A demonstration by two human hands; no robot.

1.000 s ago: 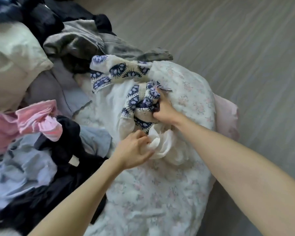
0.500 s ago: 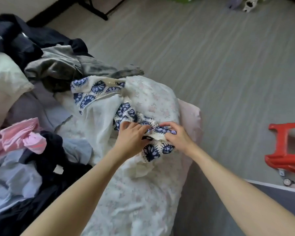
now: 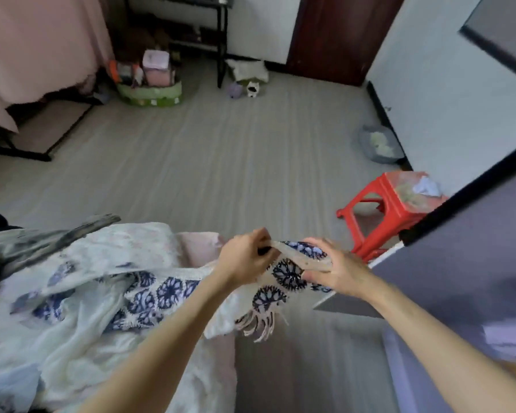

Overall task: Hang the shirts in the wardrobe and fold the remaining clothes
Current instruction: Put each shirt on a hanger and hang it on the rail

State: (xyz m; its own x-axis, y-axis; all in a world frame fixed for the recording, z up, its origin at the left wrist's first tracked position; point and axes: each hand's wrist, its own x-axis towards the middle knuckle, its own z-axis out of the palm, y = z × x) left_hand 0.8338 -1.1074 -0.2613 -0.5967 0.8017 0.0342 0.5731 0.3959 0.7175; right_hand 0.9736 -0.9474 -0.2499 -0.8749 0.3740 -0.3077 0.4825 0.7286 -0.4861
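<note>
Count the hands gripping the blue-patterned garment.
2: the left hand pinches the blue-patterned garment's edge, and the right hand grips it beside the left.

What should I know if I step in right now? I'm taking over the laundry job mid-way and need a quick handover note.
Left hand: grips the top edge of the blue-patterned garment.
Right hand: grips the same edge, a little further along; the edge is stretched between both hands.
The garment is partly lifted; its fringed end hangs below the hands, and the rest trails left onto the floral bedding.
A grey garment lies at the far left edge of the bed.
Done: nothing visibly hung or folded.
Left: shake this piece out, then hang or fold it; continue with the remaining clothes.
</note>
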